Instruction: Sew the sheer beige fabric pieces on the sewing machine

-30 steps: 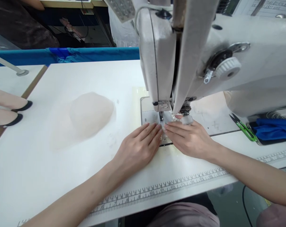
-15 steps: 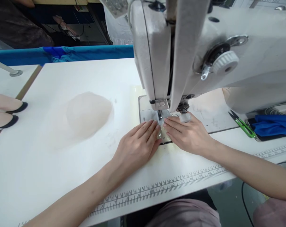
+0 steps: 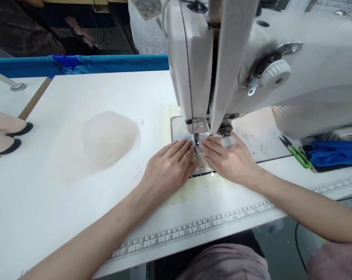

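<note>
My left hand (image 3: 168,165) lies palm down just left of the presser foot (image 3: 196,139) of a white sewing machine (image 3: 190,66). Its fingers are stretched out flat. On the other side, my right hand (image 3: 228,157) also rests flat, its fingertips close to the foot. Beneath the fingertips is a small pale piece of material (image 3: 184,137), probably cloth, mostly covered by the hands. It lies on the metal needle plate (image 3: 203,168). A sheer, pale beige cup-shaped piece (image 3: 110,138) sits on the white table (image 3: 85,210) to the left.
Green-handled thread snips (image 3: 298,153) and a blue cloth (image 3: 336,153) lie at the right. A printed ruler scale (image 3: 187,233) runs along the front edge. Two beige, dark-ended objects (image 3: 9,122) stick in from the left. Teal fabric (image 3: 112,63) hangs behind the table.
Both hands have slid slightly forward, away from me, beside the presser foot. The view has shifted a little. The cup-shaped piece stays in place on the table.
</note>
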The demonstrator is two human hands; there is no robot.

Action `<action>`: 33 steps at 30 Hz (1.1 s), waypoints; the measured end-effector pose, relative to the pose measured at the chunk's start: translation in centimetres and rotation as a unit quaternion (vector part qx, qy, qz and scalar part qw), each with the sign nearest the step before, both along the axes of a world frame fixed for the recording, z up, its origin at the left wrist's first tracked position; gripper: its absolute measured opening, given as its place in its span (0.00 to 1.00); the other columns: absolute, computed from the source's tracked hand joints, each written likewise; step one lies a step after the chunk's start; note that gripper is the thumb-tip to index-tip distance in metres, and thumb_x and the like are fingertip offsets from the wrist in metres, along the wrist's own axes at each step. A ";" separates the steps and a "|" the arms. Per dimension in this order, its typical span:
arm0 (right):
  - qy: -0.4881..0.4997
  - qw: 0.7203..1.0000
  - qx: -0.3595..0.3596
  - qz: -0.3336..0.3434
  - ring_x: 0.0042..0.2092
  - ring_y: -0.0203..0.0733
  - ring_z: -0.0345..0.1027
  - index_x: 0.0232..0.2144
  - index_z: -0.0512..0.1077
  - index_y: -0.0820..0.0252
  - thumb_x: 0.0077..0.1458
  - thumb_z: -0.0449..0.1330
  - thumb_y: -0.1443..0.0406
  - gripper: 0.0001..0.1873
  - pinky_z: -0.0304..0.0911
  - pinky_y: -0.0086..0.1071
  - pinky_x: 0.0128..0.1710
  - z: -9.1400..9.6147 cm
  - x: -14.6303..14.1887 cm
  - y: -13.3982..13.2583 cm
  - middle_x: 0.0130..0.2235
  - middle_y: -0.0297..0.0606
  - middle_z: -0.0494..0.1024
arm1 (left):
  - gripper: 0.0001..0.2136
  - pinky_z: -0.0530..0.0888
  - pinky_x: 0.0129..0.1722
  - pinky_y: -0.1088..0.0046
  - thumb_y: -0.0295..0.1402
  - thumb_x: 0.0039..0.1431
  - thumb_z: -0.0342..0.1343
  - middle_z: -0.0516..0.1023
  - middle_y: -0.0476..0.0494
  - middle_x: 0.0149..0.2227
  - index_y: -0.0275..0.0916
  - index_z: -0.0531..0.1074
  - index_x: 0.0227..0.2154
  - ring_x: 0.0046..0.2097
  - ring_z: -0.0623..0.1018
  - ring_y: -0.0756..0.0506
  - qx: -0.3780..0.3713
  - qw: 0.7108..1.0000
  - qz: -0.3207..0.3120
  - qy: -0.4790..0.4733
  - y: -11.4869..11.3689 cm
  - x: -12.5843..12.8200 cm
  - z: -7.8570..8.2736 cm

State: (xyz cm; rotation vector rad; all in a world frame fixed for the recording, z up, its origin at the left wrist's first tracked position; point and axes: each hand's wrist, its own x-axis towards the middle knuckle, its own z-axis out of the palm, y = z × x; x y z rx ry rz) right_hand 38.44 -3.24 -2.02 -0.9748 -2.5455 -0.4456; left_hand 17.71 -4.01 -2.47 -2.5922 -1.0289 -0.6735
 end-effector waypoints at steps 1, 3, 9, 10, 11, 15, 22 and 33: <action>-0.004 1.000 0.000 0.000 0.46 0.42 0.71 0.42 0.76 0.65 0.65 0.50 0.65 0.15 0.50 0.47 0.64 0.0 0.1 0.0 0.41 0.40 0.81 | 0.14 0.78 0.49 0.59 0.33 0.63 0.53 0.79 0.35 0.47 0.30 0.75 0.46 0.50 0.78 0.39 -0.008 1.000 0.004 -0.004 0.1 0.0 0.0; -0.007 1.000 0.000 0.003 0.48 0.44 0.70 0.44 0.75 0.64 0.65 0.50 0.63 0.16 0.51 0.49 0.63 0.0 0.2 0.1 0.42 0.41 0.81 | 0.15 0.77 0.50 0.58 0.34 0.63 0.52 0.78 0.34 0.48 0.31 0.74 0.47 0.51 0.78 0.38 -0.023 1.000 0.011 -0.014 0.4 0.0 -0.1; 0.016 1.000 0.003 0.007 0.48 0.46 0.70 0.44 0.75 0.63 0.64 0.52 0.63 0.14 0.51 0.49 0.61 0.2 0.4 0.0 0.44 0.40 0.80 | 0.16 0.75 0.52 0.56 0.36 0.64 0.51 0.77 0.35 0.50 0.32 0.72 0.50 0.54 0.75 0.37 -0.049 0.998 0.031 -0.031 0.7 -0.1 -0.3; 0.018 1.000 0.007 0.010 0.47 0.45 0.71 0.44 0.75 0.63 0.64 0.52 0.64 0.14 0.51 0.48 0.61 0.3 0.4 0.0 0.44 0.40 0.80 | 0.17 0.75 0.51 0.57 0.37 0.64 0.51 0.76 0.35 0.51 0.32 0.71 0.50 0.54 0.74 0.37 -0.048 0.998 0.036 -0.030 0.8 -0.2 -0.3; 0.020 1.000 0.013 0.013 0.46 0.45 0.71 0.43 0.75 0.64 0.63 0.52 0.65 0.14 0.52 0.47 0.60 0.3 0.4 0.0 0.43 0.39 0.81 | 0.17 0.75 0.51 0.57 0.37 0.64 0.51 0.76 0.35 0.51 0.31 0.71 0.50 0.55 0.74 0.37 -0.045 0.998 0.042 -0.027 0.8 -0.2 -0.3; 0.031 0.999 0.013 0.028 0.41 0.42 0.73 0.44 0.75 0.65 0.62 0.51 0.71 0.14 0.62 0.41 0.52 0.6 0.4 -0.3 0.43 0.40 0.81 | 0.17 0.76 0.43 0.57 0.38 0.63 0.52 0.78 0.33 0.47 0.30 0.71 0.48 0.48 0.77 0.36 -0.015 0.996 0.088 0.006 0.3 0.0 0.3; 0.054 0.970 -0.164 0.172 0.58 0.42 0.64 0.53 0.68 0.66 0.64 0.50 0.71 0.17 0.63 0.38 0.56 0.5 -0.2 -1.1 0.55 0.41 0.73 | 0.10 0.74 0.35 0.69 0.36 0.62 0.54 0.79 0.44 0.35 0.35 0.75 0.33 0.37 0.76 0.46 0.035 0.967 -0.246 0.047 -3.5 0.6 2.0; 0.387 0.905 -0.113 0.138 0.30 0.34 0.72 0.23 0.71 0.59 0.49 0.46 0.83 0.20 0.67 0.29 0.28 1.6 1.4 -0.2 0.25 0.31 0.76 | 0.13 0.59 0.20 0.72 0.44 0.61 0.53 0.76 0.48 0.36 0.39 0.70 0.39 0.34 0.76 0.46 -0.175 0.964 0.200 0.017 -1.6 -0.2 1.9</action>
